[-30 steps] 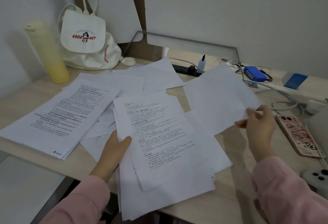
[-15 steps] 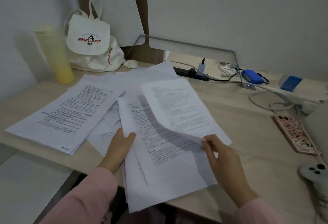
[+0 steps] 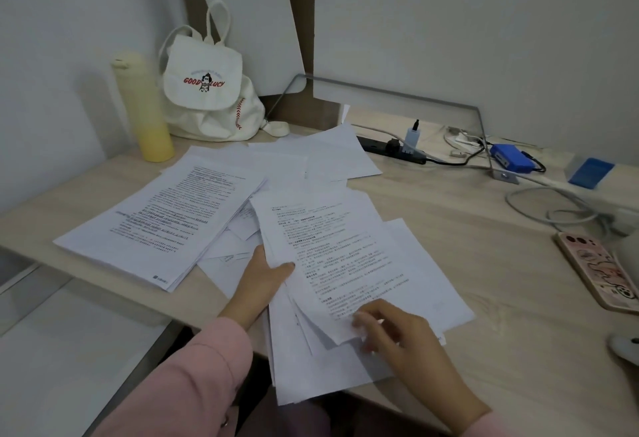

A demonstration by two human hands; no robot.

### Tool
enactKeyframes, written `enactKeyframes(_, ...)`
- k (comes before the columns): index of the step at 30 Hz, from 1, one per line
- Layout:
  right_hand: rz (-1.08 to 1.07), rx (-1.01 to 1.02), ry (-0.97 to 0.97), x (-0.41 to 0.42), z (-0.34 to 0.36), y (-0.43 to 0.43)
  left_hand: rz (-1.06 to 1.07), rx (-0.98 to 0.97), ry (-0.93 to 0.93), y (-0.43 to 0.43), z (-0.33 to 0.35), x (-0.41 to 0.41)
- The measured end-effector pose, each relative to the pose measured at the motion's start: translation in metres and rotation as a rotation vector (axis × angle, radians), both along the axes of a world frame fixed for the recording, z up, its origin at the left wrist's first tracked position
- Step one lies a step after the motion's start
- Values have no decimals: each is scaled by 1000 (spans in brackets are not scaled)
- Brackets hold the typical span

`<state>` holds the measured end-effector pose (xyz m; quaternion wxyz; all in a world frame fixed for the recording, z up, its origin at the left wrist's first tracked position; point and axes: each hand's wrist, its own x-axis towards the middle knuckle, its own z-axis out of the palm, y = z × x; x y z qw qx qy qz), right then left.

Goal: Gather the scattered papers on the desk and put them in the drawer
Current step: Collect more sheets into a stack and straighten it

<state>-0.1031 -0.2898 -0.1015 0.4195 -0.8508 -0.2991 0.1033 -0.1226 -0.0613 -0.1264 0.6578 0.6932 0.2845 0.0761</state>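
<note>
A loose pile of printed papers (image 3: 339,256) lies at the desk's front edge, partly hanging over it. My left hand (image 3: 262,277) grips the pile's left edge, thumb on top of the sheets. My right hand (image 3: 397,336) rests on the pile's lower right corner, fingers curled on the top sheet. A thicker printed stack (image 3: 166,215) lies to the left. Blank sheets (image 3: 332,156) spread behind, toward the wall. No drawer is in view.
A yellow bottle (image 3: 143,111) and white backpack (image 3: 207,90) stand at the back left. A power strip (image 3: 394,149), blue box (image 3: 511,158) and cables lie at the back right. A phone (image 3: 601,274) sits at the right edge.
My right hand carried a sheet from the right side of the desk onto the pile and now presses on the pile's lower corner. My left hand kept its hold.
</note>
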Motion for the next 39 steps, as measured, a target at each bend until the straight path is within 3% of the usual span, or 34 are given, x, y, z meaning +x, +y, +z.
enactKeyframes(3, -199, 101, 56, 16, 5, -7, 22, -22, -33, -6, 11, -4)
enactKeyframes(11, -468, -11, 64, 78, 29, -19, 51, 3, -338, -17, 52, -19)
enactKeyframes(17, -239, 397, 436, 89, 77, -8, 81, -39, -540, -20, 91, -11)
enactKeyframes(24, -99, 663, 375, 100, 99, -8, 148, 72, -666, -19, 127, 15)
enactKeyframes(27, -82, 675, 345, 110, 105, -3, 132, 107, -725, -13, 135, 27)
enactKeyframes(34, -137, 638, 338, 109, 84, 12, 75, 114, -649, -14, 98, 35)
enactKeyframes(39, -130, 762, 274, 106, 107, 11, 77, 128, -731, -14, 122, 29)
